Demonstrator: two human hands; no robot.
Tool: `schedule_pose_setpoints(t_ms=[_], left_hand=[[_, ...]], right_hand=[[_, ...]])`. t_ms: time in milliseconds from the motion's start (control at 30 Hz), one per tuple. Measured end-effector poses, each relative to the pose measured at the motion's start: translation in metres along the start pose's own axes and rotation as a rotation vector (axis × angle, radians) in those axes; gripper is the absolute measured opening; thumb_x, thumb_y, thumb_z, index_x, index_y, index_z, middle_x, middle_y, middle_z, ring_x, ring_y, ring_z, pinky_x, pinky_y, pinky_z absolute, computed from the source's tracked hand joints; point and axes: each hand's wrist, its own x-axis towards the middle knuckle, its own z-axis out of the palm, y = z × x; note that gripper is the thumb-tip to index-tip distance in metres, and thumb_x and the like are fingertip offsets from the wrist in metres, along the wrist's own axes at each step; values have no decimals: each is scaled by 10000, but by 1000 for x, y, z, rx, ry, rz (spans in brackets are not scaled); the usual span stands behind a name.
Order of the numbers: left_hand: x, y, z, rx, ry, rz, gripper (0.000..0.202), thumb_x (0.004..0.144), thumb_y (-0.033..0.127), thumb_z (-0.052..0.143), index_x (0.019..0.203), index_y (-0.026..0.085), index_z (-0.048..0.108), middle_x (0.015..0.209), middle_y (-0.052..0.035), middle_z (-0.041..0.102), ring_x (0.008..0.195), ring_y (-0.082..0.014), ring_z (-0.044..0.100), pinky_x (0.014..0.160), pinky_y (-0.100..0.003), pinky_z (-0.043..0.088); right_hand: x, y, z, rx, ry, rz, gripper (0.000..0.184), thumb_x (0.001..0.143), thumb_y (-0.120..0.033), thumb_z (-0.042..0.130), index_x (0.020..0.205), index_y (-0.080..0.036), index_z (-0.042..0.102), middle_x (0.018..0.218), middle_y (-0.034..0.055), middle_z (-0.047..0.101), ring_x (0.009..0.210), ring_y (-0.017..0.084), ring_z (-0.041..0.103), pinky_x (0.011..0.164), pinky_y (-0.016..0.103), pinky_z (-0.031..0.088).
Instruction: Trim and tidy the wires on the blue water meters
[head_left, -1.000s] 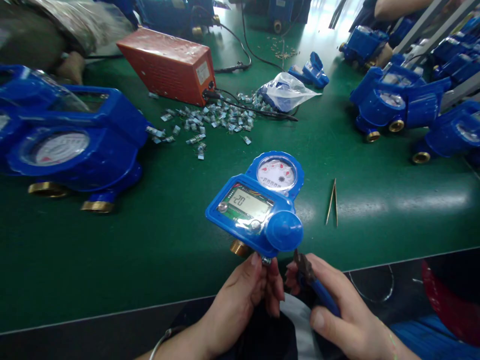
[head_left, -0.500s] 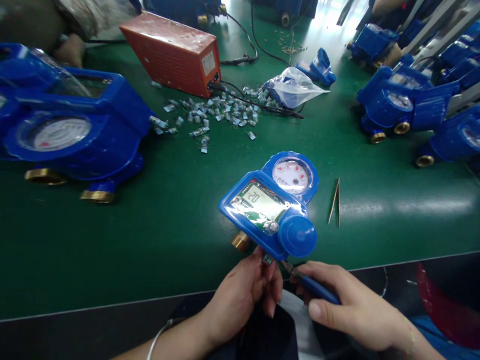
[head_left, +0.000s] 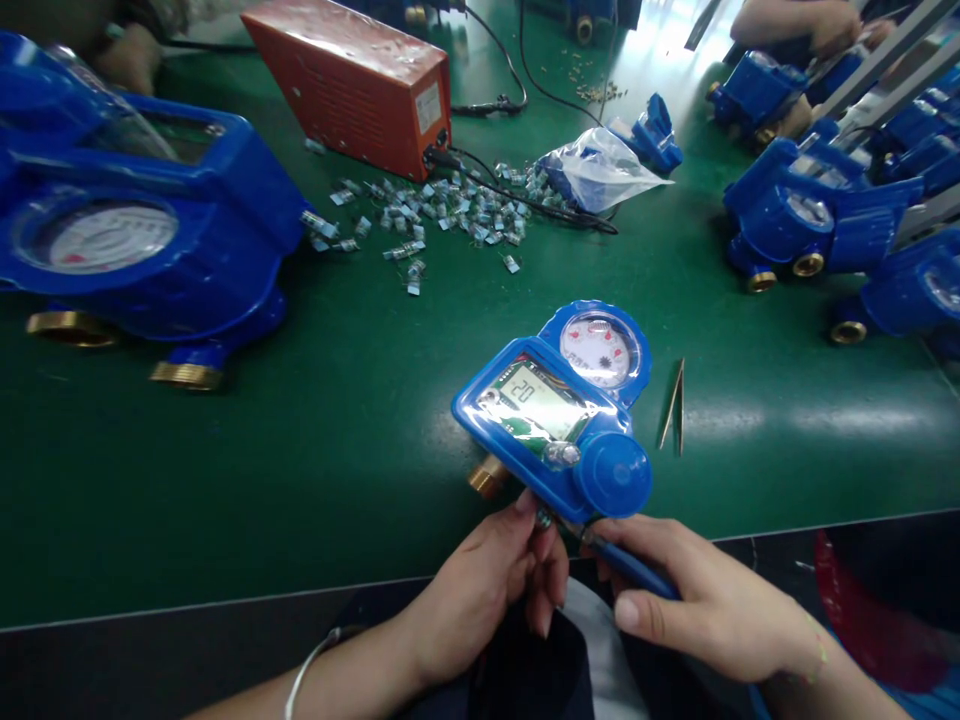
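A blue water meter with a lit-looking display reading 20, a round dial and a blue round cap lies near the table's front edge. Just below its front side, my left hand pinches a small metallic part between thumb and fingers. My right hand is wrapped round the blue handle of pliers. Their jaws reach under the meter's front edge, close to the small part; what they grip is hidden. Gold-coloured tweezers lie to the right of the meter.
An orange box with a cable stands at the back, beside a pile of small clear parts and a plastic bag. Large blue meters stand left and right. Other people's hands show at the back.
The view has shifted slightly, so the meter appears a little further right. Both my hands keep their holds near the meter's front edge. A co-worker's hands have come into view at the back right.
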Motion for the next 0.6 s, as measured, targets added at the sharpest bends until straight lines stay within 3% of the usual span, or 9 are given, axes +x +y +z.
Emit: schedule_pose_setpoints(t_ms=[133,367,600], left_hand=[[-1,0,-1,-17,-15,-11,495,771,651,527,669,172,457,616,-13,580,481,-94,500,455,-187,382],[0,-1,-3,-59,-33,-15,508,730,662,575,678,173,447,627,-12,601,479,-93,520,470,-185,395],[1,2,-2,-75,-26,-24,514,709,658,603,664,171,447,617,-8,607,463,-91,532,478,-186,413]], right_hand=[[1,0,1,-5,8,-16,231,894,-408,560,1034,-225,576,941,-22,602,811,162,540,708,235,385],[-2,6,19,-83,110,-15,231,914,-411,483,975,-208,576,907,3,619,769,169,556,692,247,387],[1,10,33,-119,196,22,152,890,-346,519,938,-208,557,873,-8,602,781,164,558,697,252,378]])
